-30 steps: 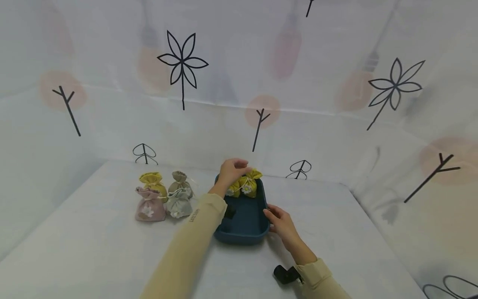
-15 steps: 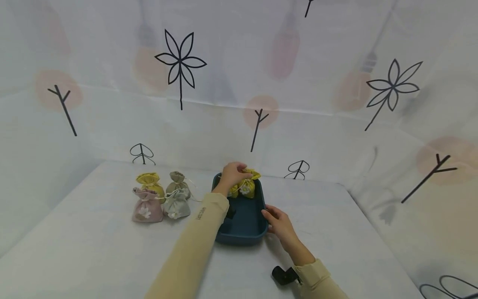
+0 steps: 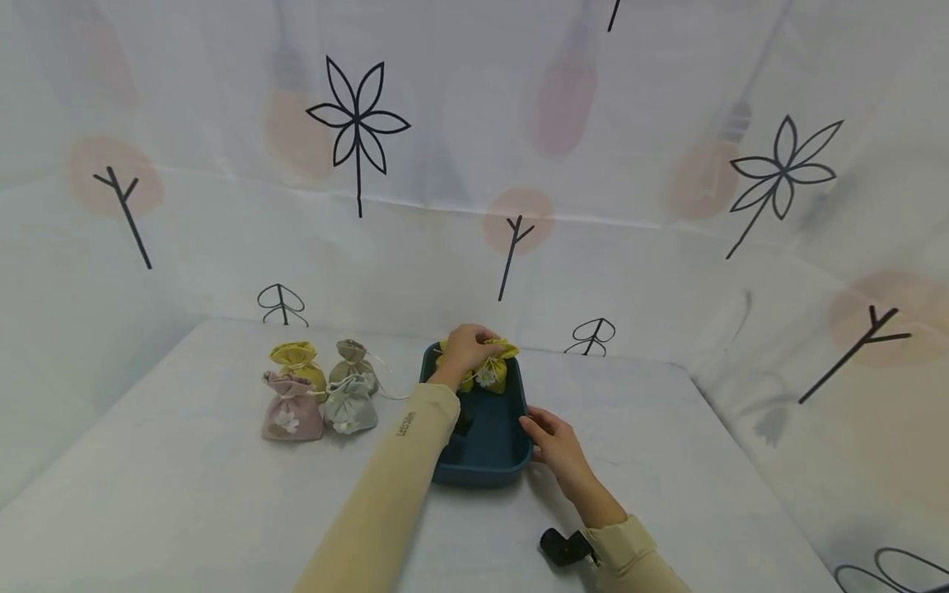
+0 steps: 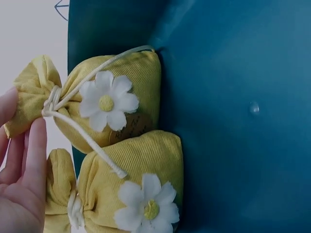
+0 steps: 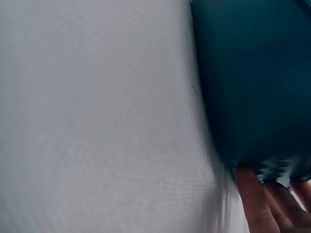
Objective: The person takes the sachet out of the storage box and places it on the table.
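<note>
Two yellow drawstring pouches with white fabric flowers stand side by side at the far end of a deep blue tray (image 3: 478, 475). My left hand (image 3: 463, 352) pinches the gathered top of the right-hand pouch (image 4: 143, 80), thumb on one side and fingers on the other. Beside it, the second yellow pouch (image 4: 146, 153) is largely covered by my hand in the head view. My right hand (image 3: 561, 449) grips the tray's right side, its thumb near the rim and its fingers (image 5: 255, 196) against the outer wall.
On the white tabletop (image 3: 185, 486) left of the tray, more drawstring pouches stand close together: yellow (image 3: 296, 358), beige (image 3: 352, 358), pink (image 3: 292, 409) and grey (image 3: 351, 405). A black device (image 3: 563, 548) sits at the right wrist. A printed cloth (image 3: 445, 272) hangs behind the table.
My left hand has lowered slightly with the yellow pouch's top, which now sits a little lower at the tray's far end. The right hand keeps its place on the tray.
</note>
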A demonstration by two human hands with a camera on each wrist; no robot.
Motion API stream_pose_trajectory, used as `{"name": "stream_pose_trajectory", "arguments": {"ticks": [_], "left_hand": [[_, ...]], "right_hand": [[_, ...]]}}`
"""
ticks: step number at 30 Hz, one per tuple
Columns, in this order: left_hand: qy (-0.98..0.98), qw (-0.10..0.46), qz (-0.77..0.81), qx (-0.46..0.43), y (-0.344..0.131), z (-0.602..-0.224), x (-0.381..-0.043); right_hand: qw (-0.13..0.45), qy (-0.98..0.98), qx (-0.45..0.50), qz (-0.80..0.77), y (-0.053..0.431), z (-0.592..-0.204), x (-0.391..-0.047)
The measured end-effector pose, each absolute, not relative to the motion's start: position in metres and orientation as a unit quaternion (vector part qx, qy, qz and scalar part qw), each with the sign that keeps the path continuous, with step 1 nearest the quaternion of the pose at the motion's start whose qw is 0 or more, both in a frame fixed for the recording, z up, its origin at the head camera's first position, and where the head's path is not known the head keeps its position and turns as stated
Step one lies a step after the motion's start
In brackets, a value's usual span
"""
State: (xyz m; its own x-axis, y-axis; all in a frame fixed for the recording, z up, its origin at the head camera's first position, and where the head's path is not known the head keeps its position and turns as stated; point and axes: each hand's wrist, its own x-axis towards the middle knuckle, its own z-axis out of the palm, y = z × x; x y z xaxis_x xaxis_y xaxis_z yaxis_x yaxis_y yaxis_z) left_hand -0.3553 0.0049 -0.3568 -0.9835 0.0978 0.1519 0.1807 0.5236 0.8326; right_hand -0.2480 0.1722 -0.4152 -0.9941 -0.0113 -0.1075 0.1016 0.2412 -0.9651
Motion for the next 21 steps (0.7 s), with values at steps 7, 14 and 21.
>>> {"name": "stream_pose_trajectory", "arguments": {"ticks": [7, 14, 21], "left_hand": [[-0.874, 0.054, -0.473, -0.102, 0.0004, -0.3572, -0.3535], [-0.866, 0.061, -0.482, -0.118, -0.0027, -0.3547, -0.3492], [-0.86, 0.061, -0.495, -0.104, -0.0018, -0.3505, -0.3471]], "right_hand": [[0.041, 0.783, 0.028, -0.62, 0.1706, -0.4168, -0.2477], [0.033, 0.784, 0.023, -0.62, 0.1708, -0.418, -0.2475], [0.038, 0.782, 0.024, -0.622, 0.1706, -0.4173, -0.2468]]}}
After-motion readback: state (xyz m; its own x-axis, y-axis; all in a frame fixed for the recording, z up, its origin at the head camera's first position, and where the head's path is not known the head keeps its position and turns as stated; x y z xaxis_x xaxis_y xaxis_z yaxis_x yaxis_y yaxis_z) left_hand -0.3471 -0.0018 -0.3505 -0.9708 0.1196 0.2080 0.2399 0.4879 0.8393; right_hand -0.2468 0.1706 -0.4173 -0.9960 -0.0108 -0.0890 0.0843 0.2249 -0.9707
